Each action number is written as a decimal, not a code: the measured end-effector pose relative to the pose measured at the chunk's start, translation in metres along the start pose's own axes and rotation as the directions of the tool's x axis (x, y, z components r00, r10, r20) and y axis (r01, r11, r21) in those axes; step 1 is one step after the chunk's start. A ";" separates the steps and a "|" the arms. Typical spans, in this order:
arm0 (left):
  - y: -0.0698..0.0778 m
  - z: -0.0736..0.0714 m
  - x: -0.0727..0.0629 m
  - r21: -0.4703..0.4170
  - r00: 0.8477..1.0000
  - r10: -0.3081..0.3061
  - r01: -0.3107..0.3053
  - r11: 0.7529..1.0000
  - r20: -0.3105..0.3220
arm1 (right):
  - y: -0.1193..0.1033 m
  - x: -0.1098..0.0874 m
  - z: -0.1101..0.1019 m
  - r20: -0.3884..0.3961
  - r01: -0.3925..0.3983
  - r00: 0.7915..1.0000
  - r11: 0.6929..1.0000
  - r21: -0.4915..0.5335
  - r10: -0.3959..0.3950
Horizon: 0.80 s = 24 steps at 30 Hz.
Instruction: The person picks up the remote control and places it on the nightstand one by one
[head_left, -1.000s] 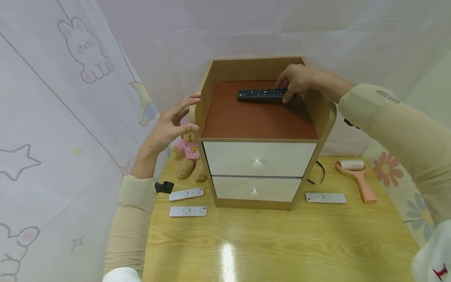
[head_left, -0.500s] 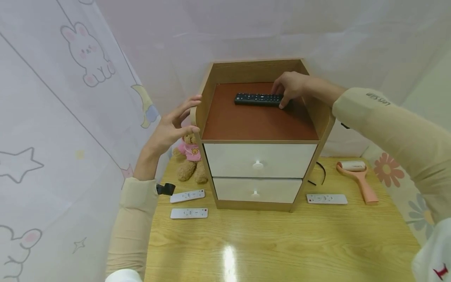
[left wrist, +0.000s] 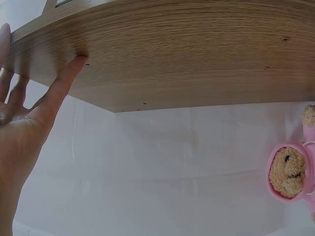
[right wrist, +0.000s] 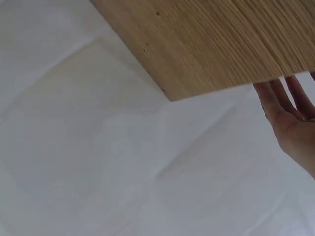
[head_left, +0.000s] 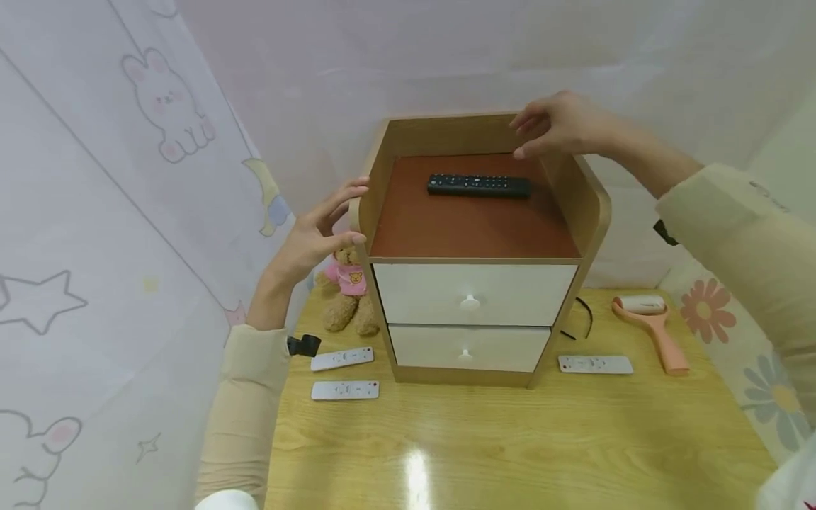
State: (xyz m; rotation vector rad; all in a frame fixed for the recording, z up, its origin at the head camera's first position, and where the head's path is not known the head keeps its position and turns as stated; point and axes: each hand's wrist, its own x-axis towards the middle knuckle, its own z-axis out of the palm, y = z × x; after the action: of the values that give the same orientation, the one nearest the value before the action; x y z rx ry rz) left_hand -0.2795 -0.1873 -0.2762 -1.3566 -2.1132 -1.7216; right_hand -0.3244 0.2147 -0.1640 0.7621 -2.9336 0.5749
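Note:
A small wooden cabinet (head_left: 474, 260) with two white drawers stands on the table. On its brown top lies a black remote control (head_left: 478, 185), buttons up. My right hand (head_left: 564, 127) is raised above the right side panel, behind and to the right of the remote, with nothing between its loosely bent fingers; the right wrist view shows its fingers (right wrist: 268, 101) partly hidden past the panel's edge. My left hand (head_left: 312, 230) rests at the left side panel (left wrist: 197, 54), thumb and fingers spread, fingertips touching the wood.
Two white remotes (head_left: 345, 390) lie left of the cabinet, near a teddy bear (head_left: 352, 280) in pink. To the right are another white remote (head_left: 596, 365), an orange lint roller (head_left: 659, 336) and a thin black band (head_left: 588, 315). Walls close in behind and at both sides.
My right hand has let go of the black remote and lifted up and to the right. The remote lies on the cabinet top. My left hand stays at the left panel.

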 end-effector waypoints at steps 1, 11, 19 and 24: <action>0.003 0.002 0.001 0.005 1.000 0.001 -0.001 1.000 0.000 | 0.001 -0.011 -0.006 -0.050 -0.022 0.998 0.999 0.043 0.024; 0.017 0.003 0.001 0.012 1.000 0.021 -0.021 1.000 -0.004 | 0.048 -0.122 -0.008 -0.329 -0.123 0.919 0.952 0.280 0.216; 0.021 -0.001 -0.009 0.027 0.999 0.017 -0.016 1.000 -0.037 | 0.116 -0.174 0.074 -0.236 -0.228 0.911 0.889 0.398 0.339; 0.022 -0.003 -0.011 0.028 0.999 0.023 -0.022 0.999 -0.037 | 0.157 -0.202 0.151 -0.125 -0.319 0.914 0.874 0.366 0.386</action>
State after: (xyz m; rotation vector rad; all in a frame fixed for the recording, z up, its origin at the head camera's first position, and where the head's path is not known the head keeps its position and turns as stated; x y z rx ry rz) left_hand -0.2591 -0.1969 -0.2652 -1.3250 -2.0865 -1.6893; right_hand -0.2172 0.3787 -0.3873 0.1547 -2.8315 1.1360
